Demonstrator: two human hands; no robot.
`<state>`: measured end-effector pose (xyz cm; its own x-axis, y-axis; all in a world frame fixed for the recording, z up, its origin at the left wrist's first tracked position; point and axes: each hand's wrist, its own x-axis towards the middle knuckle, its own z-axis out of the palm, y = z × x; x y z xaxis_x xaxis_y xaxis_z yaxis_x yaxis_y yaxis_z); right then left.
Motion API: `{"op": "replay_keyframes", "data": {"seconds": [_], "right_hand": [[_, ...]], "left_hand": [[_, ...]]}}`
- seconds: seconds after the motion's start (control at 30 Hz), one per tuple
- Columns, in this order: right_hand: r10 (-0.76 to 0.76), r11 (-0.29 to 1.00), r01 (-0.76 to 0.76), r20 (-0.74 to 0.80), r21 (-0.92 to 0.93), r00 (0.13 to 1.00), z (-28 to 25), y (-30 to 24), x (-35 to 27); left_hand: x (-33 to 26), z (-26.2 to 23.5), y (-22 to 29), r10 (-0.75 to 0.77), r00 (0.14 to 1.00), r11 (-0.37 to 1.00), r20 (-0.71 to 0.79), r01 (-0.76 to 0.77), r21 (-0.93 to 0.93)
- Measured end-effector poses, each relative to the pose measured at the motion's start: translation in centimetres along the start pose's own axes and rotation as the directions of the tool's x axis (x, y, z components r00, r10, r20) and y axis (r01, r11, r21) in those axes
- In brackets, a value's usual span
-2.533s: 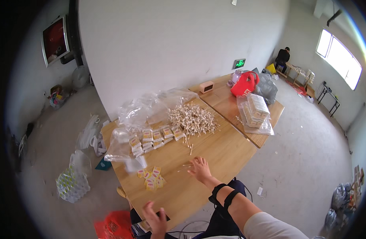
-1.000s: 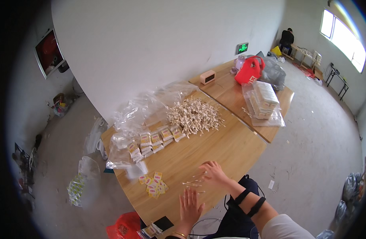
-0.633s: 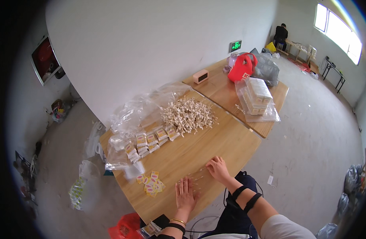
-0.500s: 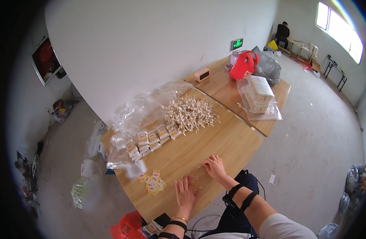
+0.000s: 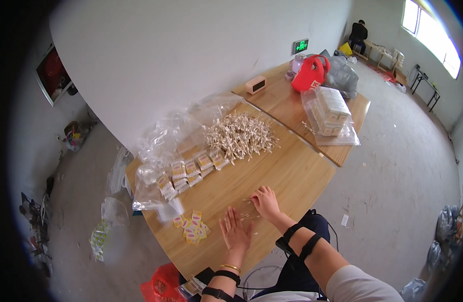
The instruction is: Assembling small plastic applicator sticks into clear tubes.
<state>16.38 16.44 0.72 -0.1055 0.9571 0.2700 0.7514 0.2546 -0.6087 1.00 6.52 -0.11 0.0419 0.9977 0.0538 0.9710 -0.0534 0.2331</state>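
My left hand (image 5: 235,232) lies palm down on the wooden table (image 5: 292,178), fingers stretched out. Beside its fingertips are a few thin pale sticks (image 5: 244,217), too small to make out fully. My right hand (image 5: 266,203) rests just to the right with its fingers curled together. A slim pale stick (image 5: 247,200) pokes out from its fingertips. Left of my left hand lie several small yellow-and-white cards (image 5: 194,229). Farther off sits a large heap of pale sticks (image 5: 241,136), resembling cotton swabs, next to rows of small filled packets (image 5: 191,172).
Crumpled clear plastic (image 5: 173,133) lines the wall side. Across the table joint stand a pink clock (image 5: 255,85), a red bag (image 5: 310,75) and wrapped white bundles (image 5: 333,108). A red plastic bag (image 5: 161,286) is below the near left corner. Someone in black (image 5: 359,32) sits far away.
Both hands have shifted slightly away from me and to the left across the table. The right fingers have drawn together, and a stick now shows at their tips. The view has tilted a little.
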Motion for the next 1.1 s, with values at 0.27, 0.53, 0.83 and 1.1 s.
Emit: {"op": "replay_keyframes", "data": {"seconds": [0.27,0.53,0.83,1.1], "right_hand": [[-0.174,0.983,0.157,0.207,0.095,0.963,0.1,-0.4,-0.5],[-0.152,0.974,0.122,0.152,0.19,0.977,-1.5,0.0,-2.2],[-0.116,0.993,0.109,0.266,0.041,0.957,-2.9,-0.3,-4.7],[-0.217,0.976,0.208,0.348,0.063,0.912,-3.6,0.8,-4.6]], "left_hand": [[-1.4,-2.8,-3.2,0.014,0.999,0.99,-0.036,-0.019,-0.141],[-1.4,-3.4,-4.1,-0.033,0.988,0.977,-0.154,-0.001,-0.213],[-0.6,-2.7,-4.7,0.025,0.979,0.982,-0.202,-0.062,-0.179],[-1.9,-3.0,-4.7,0.049,0.974,0.979,-0.221,-0.091,-0.182]]}}
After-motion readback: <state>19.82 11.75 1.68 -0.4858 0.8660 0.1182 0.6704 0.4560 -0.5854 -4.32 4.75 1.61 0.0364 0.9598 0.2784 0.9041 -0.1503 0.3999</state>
